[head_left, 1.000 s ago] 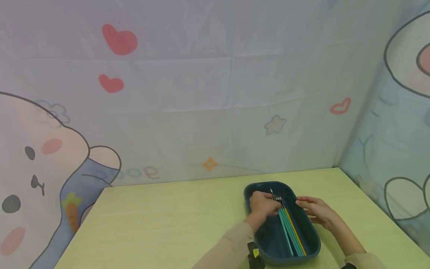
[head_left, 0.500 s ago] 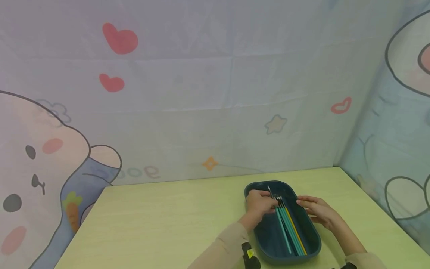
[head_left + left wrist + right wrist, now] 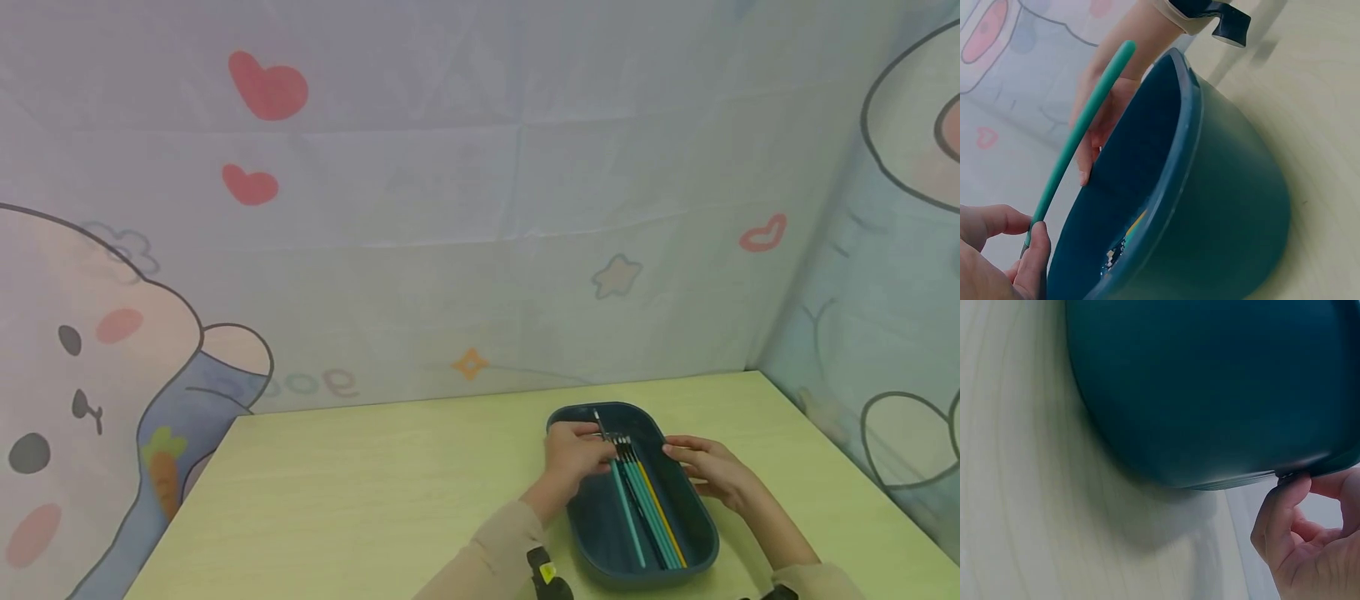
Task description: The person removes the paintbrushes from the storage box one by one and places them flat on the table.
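- One teal brush (image 3: 627, 514) is pinched between thumb and fingers of the left hand (image 3: 572, 454), close to its far, tip end.
- That brush lies over the dark blue-green bin (image 3: 597, 533); the left wrist view shows its handle outside the opening, seemingly raised above the rim.
- Its long axis runs away from the person, tip far and leaning slightly left, handle end near, roughly along the bin's length.
- Several teal-handled brushes (image 3: 649, 508) and a yellow-handled brush (image 3: 660, 511) lie in the bin just right of it, nearly parallel, with a gap that widens toward the handle ends.
- The right hand (image 3: 712, 471) pinches the bin's right rim, across those brushes from the held one.
- The left hand is the nearer; judging by this layout, the key relation is that narrow gap, with the bare bin floor on the left.
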Available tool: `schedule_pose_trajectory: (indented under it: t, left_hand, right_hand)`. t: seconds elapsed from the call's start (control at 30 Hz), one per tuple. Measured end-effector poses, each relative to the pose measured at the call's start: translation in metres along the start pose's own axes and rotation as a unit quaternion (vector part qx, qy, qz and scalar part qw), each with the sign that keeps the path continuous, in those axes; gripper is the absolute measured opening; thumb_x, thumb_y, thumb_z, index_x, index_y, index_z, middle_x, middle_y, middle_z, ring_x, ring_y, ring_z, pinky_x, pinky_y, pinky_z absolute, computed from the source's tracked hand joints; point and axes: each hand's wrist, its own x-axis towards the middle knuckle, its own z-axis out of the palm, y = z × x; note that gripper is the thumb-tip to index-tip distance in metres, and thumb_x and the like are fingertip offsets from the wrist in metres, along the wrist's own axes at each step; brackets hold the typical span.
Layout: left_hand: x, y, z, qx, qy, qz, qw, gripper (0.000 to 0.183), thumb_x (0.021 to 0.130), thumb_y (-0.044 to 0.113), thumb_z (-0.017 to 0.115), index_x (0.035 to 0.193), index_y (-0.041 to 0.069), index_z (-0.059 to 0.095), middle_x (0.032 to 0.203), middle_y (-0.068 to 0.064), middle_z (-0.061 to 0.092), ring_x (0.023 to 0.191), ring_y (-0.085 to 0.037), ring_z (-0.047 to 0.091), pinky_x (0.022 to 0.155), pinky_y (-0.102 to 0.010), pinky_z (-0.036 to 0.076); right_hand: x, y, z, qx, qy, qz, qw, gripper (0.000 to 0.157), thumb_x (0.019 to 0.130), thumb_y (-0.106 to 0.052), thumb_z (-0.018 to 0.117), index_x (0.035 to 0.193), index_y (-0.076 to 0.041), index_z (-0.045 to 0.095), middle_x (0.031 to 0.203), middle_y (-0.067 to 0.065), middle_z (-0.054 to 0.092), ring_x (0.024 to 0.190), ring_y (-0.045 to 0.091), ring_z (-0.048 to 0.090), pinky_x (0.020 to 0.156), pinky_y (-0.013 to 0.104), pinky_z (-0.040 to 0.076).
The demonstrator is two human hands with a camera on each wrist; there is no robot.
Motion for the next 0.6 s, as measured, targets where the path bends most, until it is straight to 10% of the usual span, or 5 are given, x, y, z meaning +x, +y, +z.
schedule_pose_trajectory:
  t: [0.3, 0.6]
  left_hand:
    - [-0.004, 0.001, -0.010, -0.026, -0.008, -0.003, 0.9996, 0.044, 0.072, -0.007, 0.065, 0.116, -0.007, 0.064, 0.092, -0.013, 0.069, 0.059, -0.014, 0.068, 0.057, -0.029, 0.061]
    - [-0.008, 0.006, -0.020, -0.023, -0.009, -0.014, 0.9996, 0.045, 0.074, -0.007, 0.071, 0.118, -0.006, 0.063, 0.099, -0.019, 0.070, 0.072, -0.028, 0.073, 0.061, -0.031, 0.062]
  right_hand:
    - [0.002, 0.003, 0.000, 0.014, 0.008, -0.007, 1.000, 0.067, 0.098, -0.039, 0.051, 0.142, 0.007, 0.033, 0.142, 0.032, 0.041, 0.111, 0.026, 0.061, 0.080, 0.033, 0.056]
    - [-0.001, 0.005, 0.001, 0.011, 0.012, -0.021, 1.000, 0.066, 0.098, -0.038, 0.050, 0.142, 0.008, 0.033, 0.143, 0.032, 0.039, 0.113, 0.027, 0.059, 0.079, 0.032, 0.056]
